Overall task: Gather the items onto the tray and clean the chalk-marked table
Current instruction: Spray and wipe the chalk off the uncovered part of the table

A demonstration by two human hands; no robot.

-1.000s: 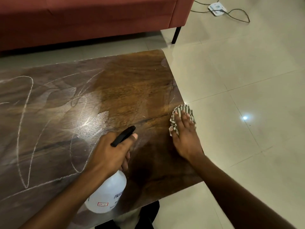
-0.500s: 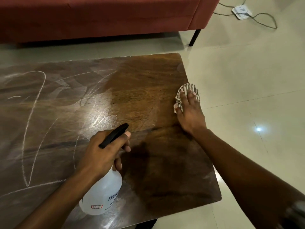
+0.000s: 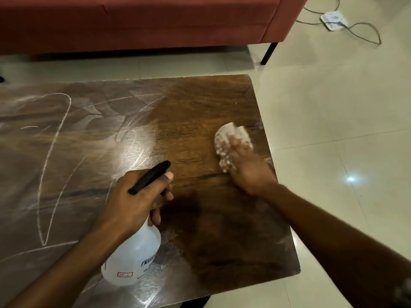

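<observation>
Table: wooden top carrying chalk marks across its left and middle; the right end is showing clean, darker grain.
Cloth: lying near the right edge, toward the far right corner; it is sitting farther in from that edge than a second ago.
Right hand: pressing flat on the cloth, fingers spread, motion-blurred.
Left hand: closed around the spray bottle, which is resting near the front edge, as before.
Change: wiping is progressing leftward toward the remaining chalk.
Tray: not in view.
</observation>
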